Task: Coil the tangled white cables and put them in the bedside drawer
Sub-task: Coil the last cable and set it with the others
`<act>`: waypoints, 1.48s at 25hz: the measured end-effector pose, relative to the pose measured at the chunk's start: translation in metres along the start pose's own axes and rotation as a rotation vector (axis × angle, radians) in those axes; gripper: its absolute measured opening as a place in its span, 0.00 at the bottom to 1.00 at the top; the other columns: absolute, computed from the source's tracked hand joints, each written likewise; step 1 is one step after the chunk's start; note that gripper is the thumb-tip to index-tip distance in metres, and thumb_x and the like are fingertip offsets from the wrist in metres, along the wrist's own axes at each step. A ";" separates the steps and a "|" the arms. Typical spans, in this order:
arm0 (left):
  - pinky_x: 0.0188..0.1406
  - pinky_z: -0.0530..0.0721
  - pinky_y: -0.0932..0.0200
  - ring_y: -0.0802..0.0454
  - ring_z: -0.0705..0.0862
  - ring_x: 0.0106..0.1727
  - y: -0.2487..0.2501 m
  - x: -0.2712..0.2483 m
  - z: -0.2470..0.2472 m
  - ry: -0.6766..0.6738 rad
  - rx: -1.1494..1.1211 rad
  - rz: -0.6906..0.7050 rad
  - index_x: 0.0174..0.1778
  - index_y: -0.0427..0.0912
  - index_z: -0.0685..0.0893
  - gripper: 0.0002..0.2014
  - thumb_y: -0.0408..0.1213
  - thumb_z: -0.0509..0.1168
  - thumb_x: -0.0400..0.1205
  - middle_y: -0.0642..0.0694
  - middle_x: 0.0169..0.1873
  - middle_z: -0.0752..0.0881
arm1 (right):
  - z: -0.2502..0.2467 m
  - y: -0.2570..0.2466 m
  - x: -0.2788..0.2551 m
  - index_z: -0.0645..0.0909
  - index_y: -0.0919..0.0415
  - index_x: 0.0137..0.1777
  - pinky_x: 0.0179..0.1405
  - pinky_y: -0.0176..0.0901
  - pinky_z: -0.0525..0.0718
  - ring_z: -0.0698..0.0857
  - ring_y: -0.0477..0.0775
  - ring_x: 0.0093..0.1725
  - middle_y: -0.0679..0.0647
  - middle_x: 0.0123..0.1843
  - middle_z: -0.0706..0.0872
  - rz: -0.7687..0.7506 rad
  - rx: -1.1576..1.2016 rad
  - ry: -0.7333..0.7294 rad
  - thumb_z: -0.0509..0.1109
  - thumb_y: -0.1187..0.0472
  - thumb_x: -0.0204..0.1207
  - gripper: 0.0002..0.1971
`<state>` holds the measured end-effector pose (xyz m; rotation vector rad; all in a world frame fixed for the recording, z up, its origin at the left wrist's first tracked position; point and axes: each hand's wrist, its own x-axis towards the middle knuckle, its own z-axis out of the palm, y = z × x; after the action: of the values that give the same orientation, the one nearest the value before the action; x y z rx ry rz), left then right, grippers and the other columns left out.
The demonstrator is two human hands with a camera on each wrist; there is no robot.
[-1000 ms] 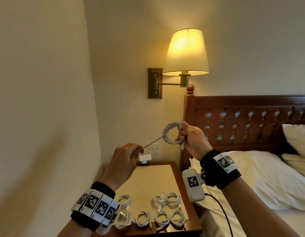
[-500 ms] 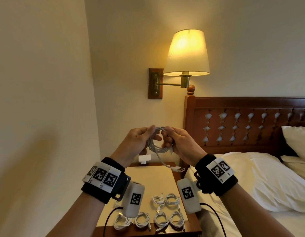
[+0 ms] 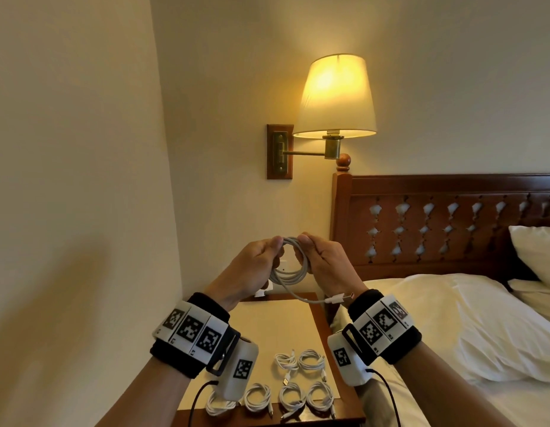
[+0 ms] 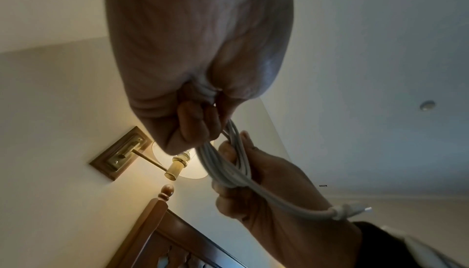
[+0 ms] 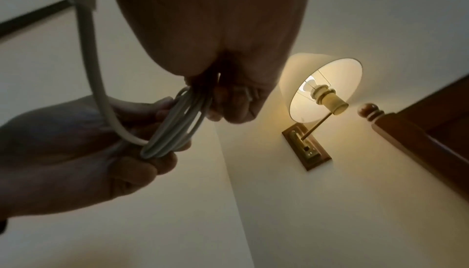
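Above the worktop (image 3: 277, 322) your left hand (image 3: 252, 266) and right hand (image 3: 326, 260) pinch opposite sides of the coiled white cable (image 3: 287, 272); it looks light, limp and springy; clasp all loops together, or the free plug end (image 3: 340, 298) uncoils.

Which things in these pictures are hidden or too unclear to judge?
- Bedside drawer: head view shows only the nightstand top; its front is cut off by the bottom edge.
- Coiled cables on it: the left wrist camera hides part of the nearest left one.
- Held cable: its second plug is not visible; left hand and right hand cover parts of the coil.
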<state>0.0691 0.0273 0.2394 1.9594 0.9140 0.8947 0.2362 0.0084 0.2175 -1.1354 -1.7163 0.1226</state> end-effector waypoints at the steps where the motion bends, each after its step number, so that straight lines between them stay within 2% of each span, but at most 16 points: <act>1: 0.28 0.67 0.62 0.57 0.67 0.28 0.000 0.000 0.001 -0.001 -0.045 -0.010 0.43 0.44 0.76 0.20 0.52 0.47 0.89 0.51 0.29 0.70 | -0.001 -0.002 -0.001 0.78 0.63 0.38 0.34 0.47 0.73 0.72 0.46 0.29 0.53 0.31 0.78 0.018 0.012 -0.001 0.53 0.54 0.88 0.21; 5: 0.22 0.65 0.63 0.58 0.65 0.23 0.000 -0.001 0.004 -0.010 -0.274 -0.071 0.41 0.43 0.75 0.19 0.53 0.50 0.89 0.53 0.25 0.68 | -0.008 -0.005 -0.002 0.77 0.63 0.41 0.34 0.51 0.74 0.72 0.46 0.30 0.50 0.30 0.77 0.018 0.000 0.024 0.51 0.48 0.88 0.23; 7: 0.22 0.65 0.64 0.57 0.66 0.24 -0.001 -0.001 0.011 0.060 -0.266 -0.079 0.41 0.43 0.77 0.20 0.53 0.50 0.89 0.52 0.26 0.69 | -0.008 -0.001 -0.003 0.77 0.62 0.48 0.33 0.50 0.74 0.74 0.47 0.30 0.49 0.32 0.79 0.057 0.075 0.028 0.54 0.54 0.88 0.15; 9: 0.26 0.67 0.63 0.57 0.68 0.27 -0.004 0.002 0.016 0.167 -0.214 -0.077 0.40 0.44 0.78 0.21 0.53 0.49 0.89 0.51 0.28 0.71 | -0.007 -0.001 -0.007 0.76 0.59 0.56 0.34 0.42 0.75 0.75 0.43 0.33 0.47 0.36 0.80 0.109 0.176 0.007 0.56 0.61 0.88 0.07; 10: 0.27 0.67 0.63 0.56 0.68 0.28 -0.005 0.004 0.017 0.217 -0.217 -0.074 0.40 0.44 0.78 0.21 0.52 0.49 0.89 0.50 0.29 0.71 | -0.006 0.000 -0.011 0.75 0.55 0.60 0.38 0.38 0.76 0.77 0.40 0.37 0.47 0.43 0.81 0.117 0.195 -0.011 0.57 0.65 0.87 0.09; 12: 0.28 0.67 0.61 0.56 0.67 0.29 -0.005 0.008 0.015 0.310 -0.291 -0.078 0.41 0.44 0.77 0.20 0.52 0.48 0.89 0.49 0.30 0.71 | -0.006 -0.001 -0.023 0.73 0.44 0.66 0.50 0.31 0.79 0.78 0.34 0.56 0.45 0.63 0.77 0.098 0.142 -0.022 0.63 0.71 0.80 0.22; 13: 0.29 0.67 0.60 0.55 0.67 0.29 -0.005 0.010 0.013 0.353 -0.330 -0.084 0.41 0.44 0.77 0.20 0.51 0.48 0.90 0.49 0.30 0.71 | -0.003 -0.004 -0.030 0.73 0.41 0.66 0.54 0.31 0.79 0.75 0.33 0.65 0.42 0.70 0.73 0.093 0.127 -0.007 0.66 0.71 0.75 0.26; 14: 0.29 0.67 0.58 0.55 0.67 0.29 -0.005 0.012 0.012 0.384 -0.357 -0.086 0.41 0.44 0.76 0.20 0.51 0.48 0.90 0.49 0.31 0.71 | 0.001 -0.009 -0.036 0.76 0.41 0.65 0.57 0.32 0.80 0.73 0.33 0.68 0.41 0.72 0.71 0.088 0.155 0.019 0.68 0.68 0.73 0.25; 17: 0.28 0.66 0.58 0.54 0.66 0.29 -0.006 0.015 0.015 0.428 -0.373 -0.068 0.40 0.44 0.75 0.20 0.51 0.46 0.90 0.48 0.30 0.70 | 0.018 -0.021 -0.046 0.86 0.53 0.55 0.51 0.38 0.86 0.82 0.45 0.63 0.48 0.64 0.80 0.081 0.399 0.159 0.70 0.63 0.79 0.08; 19: 0.27 0.67 0.59 0.54 0.67 0.29 -0.006 0.015 0.018 0.441 -0.384 -0.073 0.40 0.44 0.75 0.21 0.51 0.46 0.90 0.47 0.31 0.70 | 0.026 -0.023 -0.045 0.88 0.57 0.52 0.48 0.41 0.88 0.87 0.52 0.55 0.56 0.57 0.86 0.141 0.520 0.274 0.66 0.68 0.81 0.10; 22: 0.27 0.67 0.60 0.55 0.67 0.28 -0.006 0.013 0.018 0.438 -0.427 -0.080 0.40 0.44 0.77 0.22 0.52 0.46 0.90 0.49 0.29 0.71 | 0.025 -0.023 -0.040 0.85 0.63 0.57 0.44 0.40 0.89 0.89 0.52 0.40 0.60 0.42 0.90 0.423 0.905 0.399 0.69 0.68 0.77 0.10; 25: 0.29 0.68 0.60 0.54 0.69 0.31 -0.009 0.011 0.019 0.439 -0.437 -0.078 0.40 0.46 0.78 0.21 0.52 0.47 0.90 0.49 0.30 0.72 | 0.021 -0.018 -0.037 0.83 0.73 0.54 0.38 0.38 0.90 0.89 0.52 0.35 0.61 0.37 0.89 0.687 1.138 0.381 0.72 0.67 0.73 0.12; 28: 0.28 0.67 0.60 0.55 0.68 0.30 -0.009 0.010 0.021 0.422 -0.462 -0.072 0.39 0.46 0.77 0.21 0.52 0.47 0.90 0.50 0.28 0.71 | 0.021 -0.017 -0.034 0.85 0.75 0.49 0.33 0.38 0.90 0.90 0.53 0.33 0.61 0.33 0.89 0.840 1.078 0.280 0.70 0.71 0.77 0.06; 30: 0.27 0.67 0.60 0.55 0.67 0.28 -0.009 0.009 0.022 0.413 -0.457 -0.048 0.37 0.46 0.76 0.21 0.52 0.47 0.90 0.52 0.27 0.69 | 0.022 -0.018 -0.033 0.85 0.77 0.49 0.30 0.38 0.88 0.90 0.54 0.30 0.62 0.33 0.89 0.881 0.980 0.203 0.69 0.73 0.78 0.06; 34: 0.24 0.67 0.63 0.57 0.66 0.27 -0.008 0.010 0.023 0.388 -0.446 0.001 0.37 0.46 0.74 0.21 0.52 0.46 0.90 0.52 0.27 0.69 | 0.023 -0.018 -0.033 0.85 0.77 0.50 0.31 0.39 0.88 0.90 0.55 0.31 0.63 0.34 0.89 0.906 0.825 0.081 0.68 0.70 0.79 0.09; 37: 0.26 0.67 0.61 0.56 0.66 0.28 -0.009 0.010 0.021 0.401 -0.446 0.006 0.37 0.46 0.75 0.21 0.53 0.47 0.89 0.51 0.27 0.69 | 0.021 -0.016 -0.032 0.85 0.75 0.53 0.35 0.40 0.88 0.90 0.54 0.35 0.63 0.38 0.89 0.823 0.842 0.077 0.69 0.68 0.79 0.09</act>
<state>0.0886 0.0329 0.2248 1.4275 0.8360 1.3940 0.2101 -0.0151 0.1946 -1.0744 -0.8528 1.1685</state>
